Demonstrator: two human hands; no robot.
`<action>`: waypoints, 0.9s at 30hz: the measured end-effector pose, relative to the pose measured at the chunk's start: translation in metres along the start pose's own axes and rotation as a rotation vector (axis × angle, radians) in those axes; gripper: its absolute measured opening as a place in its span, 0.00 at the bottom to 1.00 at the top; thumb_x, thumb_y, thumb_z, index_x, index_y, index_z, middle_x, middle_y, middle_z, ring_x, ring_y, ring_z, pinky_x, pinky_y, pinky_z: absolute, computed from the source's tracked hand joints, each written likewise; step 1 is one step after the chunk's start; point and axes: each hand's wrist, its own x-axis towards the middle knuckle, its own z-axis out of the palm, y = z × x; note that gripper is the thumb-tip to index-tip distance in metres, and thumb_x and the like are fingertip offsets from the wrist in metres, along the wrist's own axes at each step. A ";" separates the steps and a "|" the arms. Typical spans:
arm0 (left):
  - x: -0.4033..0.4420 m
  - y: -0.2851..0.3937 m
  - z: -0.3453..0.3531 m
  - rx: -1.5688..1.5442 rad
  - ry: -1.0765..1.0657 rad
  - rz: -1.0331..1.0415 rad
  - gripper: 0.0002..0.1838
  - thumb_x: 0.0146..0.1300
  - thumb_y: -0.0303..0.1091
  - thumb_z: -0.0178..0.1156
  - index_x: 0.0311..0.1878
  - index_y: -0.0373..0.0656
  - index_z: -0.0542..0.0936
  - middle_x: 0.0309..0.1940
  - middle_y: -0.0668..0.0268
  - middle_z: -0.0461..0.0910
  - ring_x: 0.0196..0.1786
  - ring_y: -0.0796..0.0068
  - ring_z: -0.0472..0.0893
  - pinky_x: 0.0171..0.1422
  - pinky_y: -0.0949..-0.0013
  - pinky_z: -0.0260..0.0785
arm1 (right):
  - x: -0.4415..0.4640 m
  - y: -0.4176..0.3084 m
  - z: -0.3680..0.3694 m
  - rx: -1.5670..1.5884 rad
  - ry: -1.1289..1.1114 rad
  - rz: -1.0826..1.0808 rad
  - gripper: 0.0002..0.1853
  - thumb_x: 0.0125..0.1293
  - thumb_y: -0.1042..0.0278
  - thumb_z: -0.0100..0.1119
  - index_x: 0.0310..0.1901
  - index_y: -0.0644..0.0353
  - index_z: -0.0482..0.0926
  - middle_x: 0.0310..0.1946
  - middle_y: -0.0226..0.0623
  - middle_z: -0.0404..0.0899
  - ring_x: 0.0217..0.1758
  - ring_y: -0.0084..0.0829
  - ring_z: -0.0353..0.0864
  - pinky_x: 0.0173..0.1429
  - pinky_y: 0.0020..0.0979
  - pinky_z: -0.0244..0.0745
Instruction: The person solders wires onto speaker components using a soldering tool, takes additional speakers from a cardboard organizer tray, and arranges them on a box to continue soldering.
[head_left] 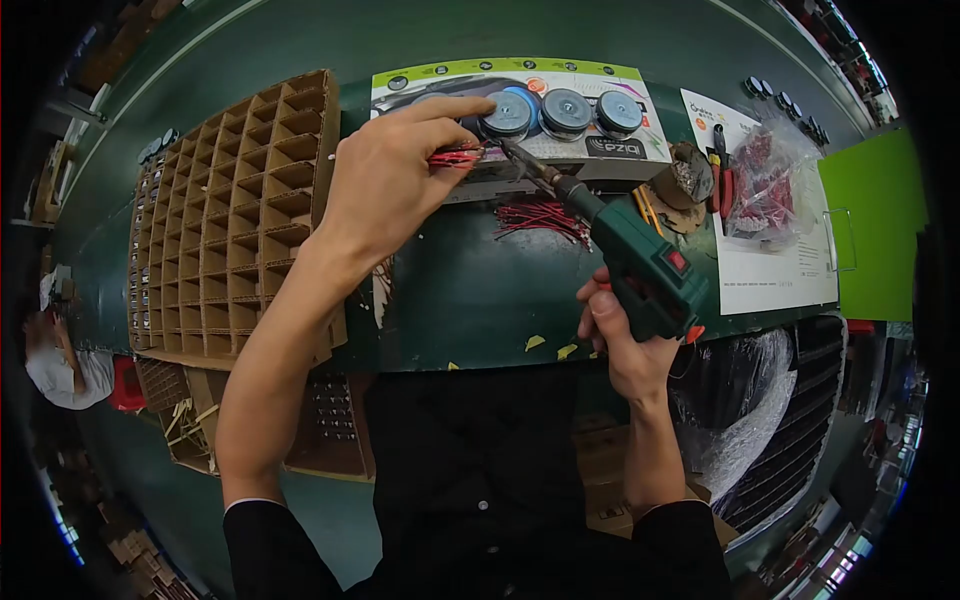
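My right hand (630, 345) is wrapped round the grip of a dark green soldering gun (645, 265) with a red switch. Its metal tip points up and left, close to the edge of a round grey speaker (507, 114). A small bunch of red and black wires (455, 157) is pinched in my left hand (390, 175), whose index finger lies on top of that speaker. To its right, two similar speakers (566, 110) (620, 113) sit in a row on a printed cardboard box (520, 75). The exact contact at the tip is too small to make out.
A divided cardboard tray (235, 220) stands at left. Loose red wires (545, 218) lie before the box. At right are a solder spool (685, 175), pliers (727, 185), a plastic bag (768, 185) and a white sheet (775, 270). Another person (70, 365) sits far left.
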 end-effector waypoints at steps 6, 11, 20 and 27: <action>0.001 -0.001 0.003 -0.020 0.018 -0.027 0.05 0.58 0.29 0.69 0.37 0.41 0.87 0.51 0.75 0.87 0.39 0.65 0.87 0.44 0.67 0.80 | 0.005 0.003 -0.001 -0.052 0.000 -0.021 0.17 0.70 0.61 0.66 0.50 0.66 0.77 0.34 0.38 0.82 0.23 0.22 0.78 0.24 0.21 0.68; 0.001 -0.002 0.004 -0.017 0.034 -0.008 0.05 0.58 0.29 0.69 0.37 0.41 0.87 0.51 0.76 0.87 0.39 0.65 0.87 0.44 0.66 0.79 | 0.001 0.004 -0.003 -0.189 0.003 -0.020 0.13 0.68 0.65 0.68 0.46 0.66 0.80 0.31 0.34 0.81 0.25 0.21 0.79 0.27 0.23 0.72; 0.003 0.004 0.001 0.005 0.004 -0.026 0.04 0.60 0.27 0.70 0.37 0.38 0.87 0.52 0.66 0.87 0.51 0.64 0.87 0.54 0.66 0.79 | -0.001 0.003 0.000 -0.137 -0.031 -0.014 0.13 0.69 0.64 0.68 0.44 0.65 0.80 0.31 0.33 0.80 0.25 0.21 0.79 0.28 0.23 0.72; 0.001 0.006 0.001 0.025 0.009 -0.032 0.04 0.60 0.27 0.70 0.38 0.39 0.87 0.52 0.67 0.87 0.51 0.64 0.87 0.54 0.66 0.79 | -0.012 0.009 -0.015 0.077 0.013 -0.088 0.20 0.72 0.60 0.64 0.55 0.67 0.75 0.40 0.40 0.80 0.27 0.26 0.81 0.27 0.23 0.72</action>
